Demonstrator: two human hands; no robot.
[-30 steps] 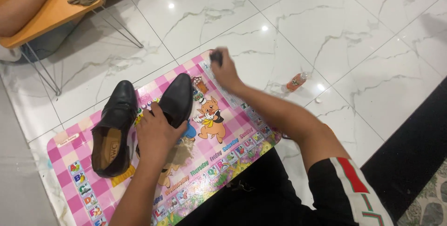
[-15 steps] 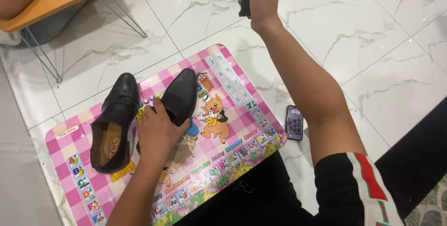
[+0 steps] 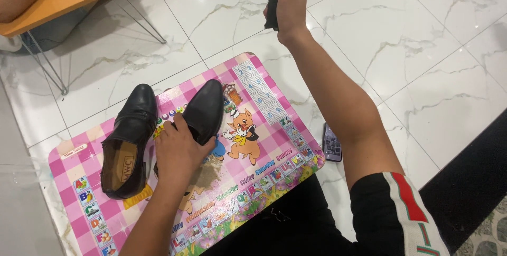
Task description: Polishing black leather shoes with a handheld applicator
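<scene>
I see left hand (image 3: pixel 179 153) clamped on black leather shoe (image 3: pixel 203 111) at pink mat (image 3: pixel 274 129) centre; stiff, smooth, likely slippery, best held mid-body. Right hand (image 3: pixel 289 0) fisted round dark cloth (image 3: pixel 272 2) beyond mat; second shoe (image 3: pixel 127 140) left

Around the pink mat (image 3: pixel 274 129), white floor lies open above and to its right. A phone (image 3: pixel 332 142) sits just off its right edge; chair legs (image 3: pixel 45 60) stand off its upper left
</scene>
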